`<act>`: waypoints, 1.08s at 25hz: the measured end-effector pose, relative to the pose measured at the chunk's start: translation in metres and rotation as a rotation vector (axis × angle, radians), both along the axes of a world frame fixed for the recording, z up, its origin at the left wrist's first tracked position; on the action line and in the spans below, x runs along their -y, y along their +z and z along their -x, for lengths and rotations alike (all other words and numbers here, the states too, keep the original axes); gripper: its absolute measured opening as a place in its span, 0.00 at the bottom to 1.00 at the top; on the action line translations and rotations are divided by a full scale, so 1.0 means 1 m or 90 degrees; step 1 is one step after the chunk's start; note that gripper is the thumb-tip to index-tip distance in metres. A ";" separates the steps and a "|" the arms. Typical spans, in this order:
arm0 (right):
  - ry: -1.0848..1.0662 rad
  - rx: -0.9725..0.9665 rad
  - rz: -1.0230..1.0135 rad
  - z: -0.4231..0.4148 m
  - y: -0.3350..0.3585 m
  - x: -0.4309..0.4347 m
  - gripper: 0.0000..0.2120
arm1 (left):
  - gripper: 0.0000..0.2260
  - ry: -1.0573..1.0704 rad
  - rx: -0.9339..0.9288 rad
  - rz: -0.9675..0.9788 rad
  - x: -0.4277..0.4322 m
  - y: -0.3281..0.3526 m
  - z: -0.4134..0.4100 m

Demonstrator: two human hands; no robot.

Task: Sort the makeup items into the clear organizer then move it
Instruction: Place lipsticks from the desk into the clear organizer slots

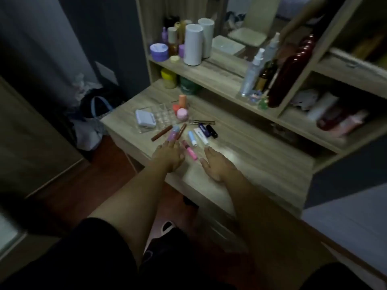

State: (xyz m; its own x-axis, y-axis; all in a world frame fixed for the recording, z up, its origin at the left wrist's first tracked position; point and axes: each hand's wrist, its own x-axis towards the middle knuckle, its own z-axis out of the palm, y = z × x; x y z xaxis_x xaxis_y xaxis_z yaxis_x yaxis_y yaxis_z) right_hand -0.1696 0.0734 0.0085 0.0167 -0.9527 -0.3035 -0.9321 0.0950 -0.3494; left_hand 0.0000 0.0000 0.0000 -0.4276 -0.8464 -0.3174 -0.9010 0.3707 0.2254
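Head view, looking down on a wooden desk (261,164) in dim light. Both hands are shown above the near part of the desk. The left hand (169,155) is reached toward a lilac tube (173,133), its fingertips at or on the tube's near end; whether the tube is gripped cannot be told from the blur. The right hand (216,164) is held flat and spread, palm down, with nothing in it.

The clear organizer (161,114) stands at the far left of the desk. A white case (146,119) lies in its left part, and an orange tube (182,101), a red cap (176,108) and a pink jar (181,114) stand at its right end; whether these three are inside or just beside it cannot be told. The middle cells appear unfilled.

Still loose on the desk, between the organizer and the hands, are seen a brown pencil (161,133), a pink tube (191,152), a blue tube (192,138), a white tube (201,136) and a dark lipstick (212,130). Sorting is judged to be at an early stage; the moving of the organizer is not yet begun.
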 end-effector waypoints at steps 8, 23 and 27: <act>-0.012 0.048 0.049 -0.031 -0.020 0.101 0.18 | 0.23 0.062 -0.083 0.024 0.068 -0.023 -0.043; -0.159 -0.031 0.026 -0.040 -0.054 0.204 0.10 | 0.08 0.132 -0.182 0.034 0.115 -0.058 -0.032; -0.222 0.009 0.005 -0.041 -0.054 0.208 0.14 | 0.07 0.177 -0.197 0.013 0.114 -0.053 -0.025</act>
State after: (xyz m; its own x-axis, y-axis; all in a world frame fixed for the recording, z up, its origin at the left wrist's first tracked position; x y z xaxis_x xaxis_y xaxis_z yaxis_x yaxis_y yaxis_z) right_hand -0.1285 -0.1345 -0.0450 -0.3067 -0.9038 -0.2986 -0.8387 0.4049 -0.3642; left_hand 0.0249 -0.1139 -0.0535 -0.2538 -0.9479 -0.1924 -0.8586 0.1291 0.4962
